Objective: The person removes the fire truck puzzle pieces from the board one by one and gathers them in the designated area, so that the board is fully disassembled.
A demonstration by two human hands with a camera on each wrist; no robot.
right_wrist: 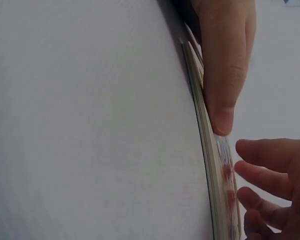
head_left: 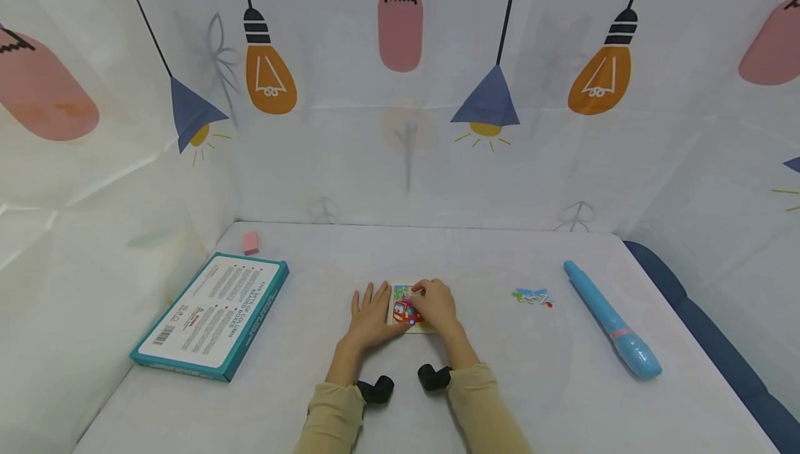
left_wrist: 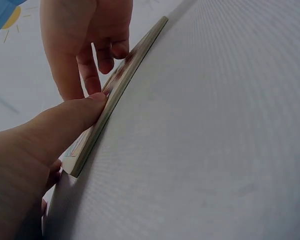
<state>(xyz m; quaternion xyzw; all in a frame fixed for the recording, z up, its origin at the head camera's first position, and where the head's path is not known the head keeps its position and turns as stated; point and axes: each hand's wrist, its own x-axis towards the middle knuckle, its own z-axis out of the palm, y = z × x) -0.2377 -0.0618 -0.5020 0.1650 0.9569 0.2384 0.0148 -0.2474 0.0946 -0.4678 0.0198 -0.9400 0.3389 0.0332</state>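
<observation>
A small picture board (head_left: 407,312) with a red vehicle on it lies on the white table in the head view. My left hand (head_left: 370,318) rests flat along its left side with fingers spread. In the left wrist view its thumb (left_wrist: 92,102) presses on the board's near edge. My right hand (head_left: 436,307) bends over the upper right of the board, thumb and fingers pointing at the picture. A pale sliver shows by its fingertips in the head view; I cannot tell whether they pinch it. In the right wrist view these fingers (right_wrist: 262,177) hover close beside the board's face.
Several small colourful pieces (head_left: 533,297) lie in a pile to the right. Beyond them is a long blue tube-shaped object (head_left: 609,318). A teal-edged box (head_left: 209,315) lies at left, with a pink block (head_left: 251,243) behind it. A printed white curtain (head_left: 350,162) surrounds the table.
</observation>
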